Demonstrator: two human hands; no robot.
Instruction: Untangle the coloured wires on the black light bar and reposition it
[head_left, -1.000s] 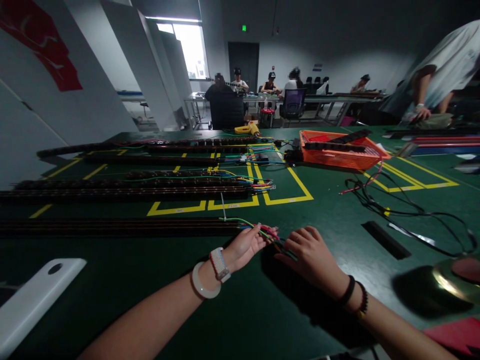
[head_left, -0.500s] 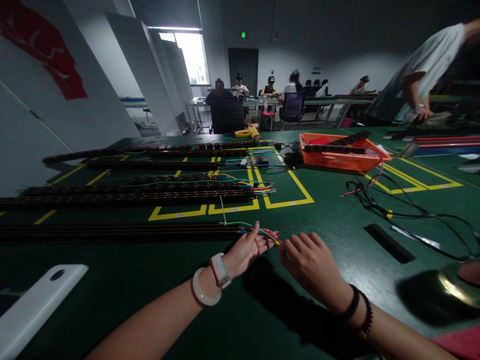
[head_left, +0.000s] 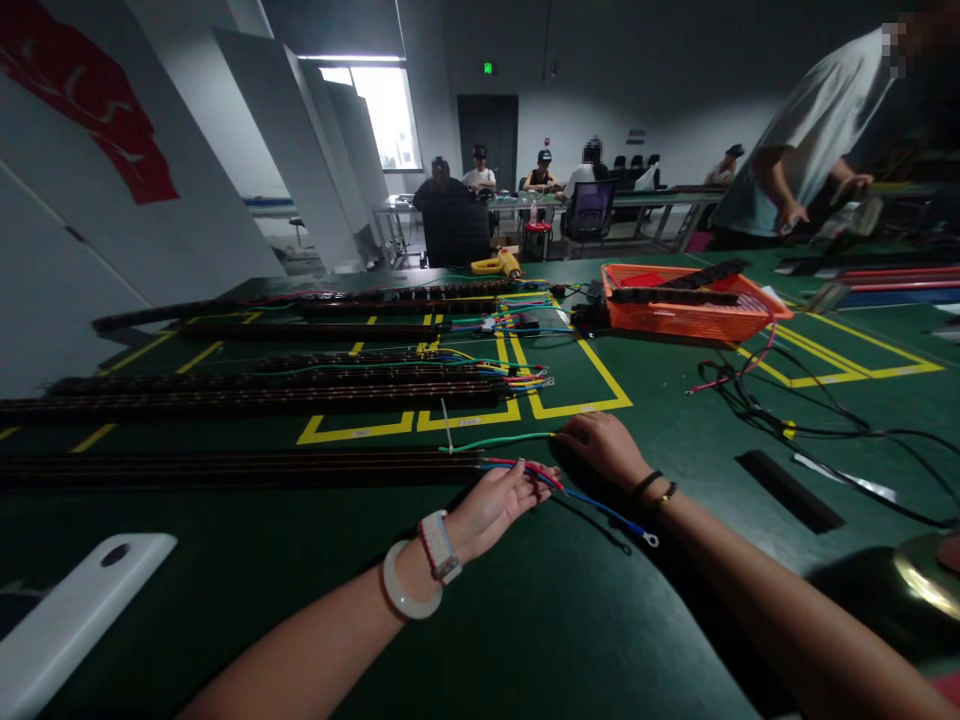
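My left hand (head_left: 504,508) is palm up, with its thumb and fingers around a red wire (head_left: 551,477) and a blue wire (head_left: 600,507). A ring terminal (head_left: 650,540) tips the blue wire, beyond my fingers. Farther from me and to the right, my right hand (head_left: 604,447) is closed on the end of a green wire (head_left: 510,439), drawn out nearly straight. All these wires come from the right end of a long dark cable bundle (head_left: 300,468) lying on the table. Near that end, a white cable tie (head_left: 448,425) sticks up.
More bundles (head_left: 262,390) lie behind on the green table (head_left: 480,620), over yellow tape outlines. An orange basket (head_left: 690,318) holds black parts. A yellow heat gun (head_left: 499,264), black cables (head_left: 750,400) and a black strip (head_left: 790,490) are around. A person (head_left: 802,150) stands at right.
My right hand has moved away from me, pulling the green wire apart from the others. The blue wire's end now hangs out to the right. My left hand stays nearly in place.
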